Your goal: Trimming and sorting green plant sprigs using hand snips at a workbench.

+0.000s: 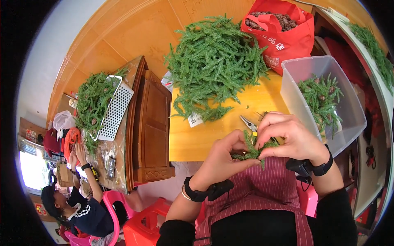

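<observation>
A small green artificial pine sprig (250, 152) is held between my two hands, just in front of the yellow table's near edge. My left hand (225, 153) is closed around its left side, thumb and fingers pinching the stems. From above right, my right hand (287, 137) pinches the sprig with thumb and fingertips. Beyond my hands, a pair of pliers (248, 123) with metal jaws lies on the yellow table (188, 143). A large heap of green pine sprigs (215, 61) covers the far part of this table.
A clear plastic bin (349, 102) at right holds sprigs with pinecones. Behind it stands a red bag (287, 45) full of pinecones. On the left table, a white perforated basket (117, 108) leans beside more greenery (94, 98). A co-worker (88, 217) sits at far left. A red stool (143, 225) stands nearby.
</observation>
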